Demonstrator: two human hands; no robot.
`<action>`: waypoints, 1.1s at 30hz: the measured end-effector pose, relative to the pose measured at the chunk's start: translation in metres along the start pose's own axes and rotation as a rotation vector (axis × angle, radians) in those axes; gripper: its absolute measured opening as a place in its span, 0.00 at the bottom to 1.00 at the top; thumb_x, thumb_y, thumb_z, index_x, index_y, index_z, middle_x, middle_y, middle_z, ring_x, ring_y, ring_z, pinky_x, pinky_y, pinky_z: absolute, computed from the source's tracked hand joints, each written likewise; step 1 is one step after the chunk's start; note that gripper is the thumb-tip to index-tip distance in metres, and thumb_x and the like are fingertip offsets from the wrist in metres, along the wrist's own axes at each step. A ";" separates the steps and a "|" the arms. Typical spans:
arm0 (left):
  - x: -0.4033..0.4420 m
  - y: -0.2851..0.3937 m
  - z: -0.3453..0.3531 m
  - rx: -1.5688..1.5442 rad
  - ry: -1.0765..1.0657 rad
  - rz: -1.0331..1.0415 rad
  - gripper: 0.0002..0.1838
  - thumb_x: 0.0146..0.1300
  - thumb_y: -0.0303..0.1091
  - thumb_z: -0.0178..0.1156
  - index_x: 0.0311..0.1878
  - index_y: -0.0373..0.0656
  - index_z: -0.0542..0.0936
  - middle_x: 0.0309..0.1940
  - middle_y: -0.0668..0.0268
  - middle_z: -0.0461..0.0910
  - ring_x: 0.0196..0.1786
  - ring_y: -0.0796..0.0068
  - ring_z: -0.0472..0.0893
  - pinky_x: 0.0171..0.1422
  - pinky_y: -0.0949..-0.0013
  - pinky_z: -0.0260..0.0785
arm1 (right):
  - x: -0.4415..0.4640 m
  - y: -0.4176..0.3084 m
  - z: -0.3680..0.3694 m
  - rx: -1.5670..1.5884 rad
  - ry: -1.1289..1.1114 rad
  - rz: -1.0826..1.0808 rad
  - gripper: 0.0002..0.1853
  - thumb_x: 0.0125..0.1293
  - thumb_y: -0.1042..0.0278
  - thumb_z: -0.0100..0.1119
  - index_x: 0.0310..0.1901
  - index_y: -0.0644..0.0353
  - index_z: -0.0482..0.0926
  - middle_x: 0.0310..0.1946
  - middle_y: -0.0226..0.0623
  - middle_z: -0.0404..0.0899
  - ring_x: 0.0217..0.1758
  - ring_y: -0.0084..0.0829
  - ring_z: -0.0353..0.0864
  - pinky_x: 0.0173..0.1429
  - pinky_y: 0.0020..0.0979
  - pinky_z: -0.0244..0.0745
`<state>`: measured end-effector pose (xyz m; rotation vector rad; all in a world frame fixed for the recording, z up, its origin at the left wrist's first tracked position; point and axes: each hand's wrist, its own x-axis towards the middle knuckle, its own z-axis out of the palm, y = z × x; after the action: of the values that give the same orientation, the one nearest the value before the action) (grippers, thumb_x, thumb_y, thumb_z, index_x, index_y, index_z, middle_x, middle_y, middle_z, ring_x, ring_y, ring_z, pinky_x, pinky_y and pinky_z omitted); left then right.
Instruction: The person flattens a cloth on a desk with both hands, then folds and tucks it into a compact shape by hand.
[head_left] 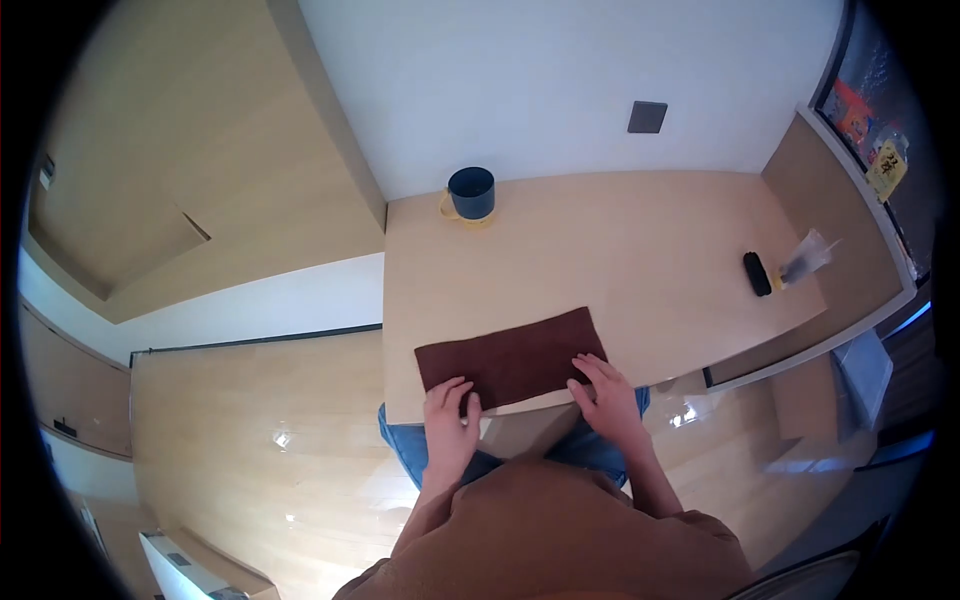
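Observation:
A dark reddish-brown cloth (520, 360) lies flat as a rectangle near the front edge of the table. My left hand (452, 420) rests on its near left corner, fingers over the cloth and thumb apart from them. At the near right corner, my right hand (607, 398) touches the cloth with its fingers stretched out and its thumb spread. Neither hand lifts the cloth. The fingertips cover small parts of its near edge.
A dark blue mug (472, 195) with a yellowish handle and base stands at the table's back left. On the right are a black oblong object (757, 274) and a clear plastic wrapper (808, 257). A wall closes off the back, and a low wooden panel (840, 215) the right.

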<state>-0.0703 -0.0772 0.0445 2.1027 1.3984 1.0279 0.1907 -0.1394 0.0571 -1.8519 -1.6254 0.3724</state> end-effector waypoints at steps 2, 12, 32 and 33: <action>0.009 0.003 -0.001 -0.120 0.067 -0.046 0.10 0.72 0.31 0.62 0.48 0.34 0.85 0.50 0.55 0.86 0.51 0.55 0.84 0.59 0.59 0.76 | 0.016 -0.019 -0.006 0.278 0.019 0.028 0.13 0.76 0.64 0.61 0.54 0.63 0.84 0.47 0.44 0.88 0.54 0.38 0.87 0.59 0.37 0.81; 0.060 -0.029 0.064 -0.148 -0.077 -0.213 0.15 0.72 0.38 0.62 0.31 0.37 0.81 0.18 0.54 0.81 0.23 0.54 0.85 0.31 0.56 0.77 | 0.078 -0.021 0.077 -0.381 0.122 -0.195 0.23 0.73 0.54 0.61 0.21 0.56 0.81 0.17 0.44 0.80 0.22 0.41 0.85 0.28 0.42 0.79; 0.204 -0.077 0.096 -0.379 0.020 -0.136 0.17 0.75 0.36 0.61 0.32 0.34 0.82 0.17 0.60 0.80 0.18 0.72 0.80 0.28 0.65 0.72 | 0.226 0.012 0.112 -0.354 0.168 -0.242 0.19 0.71 0.53 0.59 0.25 0.54 0.86 0.23 0.46 0.84 0.28 0.49 0.87 0.37 0.50 0.81; 0.202 -0.078 0.096 -0.376 0.041 -0.104 0.17 0.75 0.36 0.61 0.32 0.34 0.82 0.17 0.61 0.80 0.19 0.72 0.79 0.28 0.66 0.72 | 0.223 0.012 0.110 -0.340 0.164 -0.261 0.18 0.71 0.54 0.60 0.26 0.55 0.84 0.24 0.43 0.85 0.30 0.47 0.88 0.36 0.49 0.81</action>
<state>0.0007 0.1439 0.0005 1.7297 1.2074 1.1919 0.1778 0.1050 0.0098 -1.8172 -1.8709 -0.1757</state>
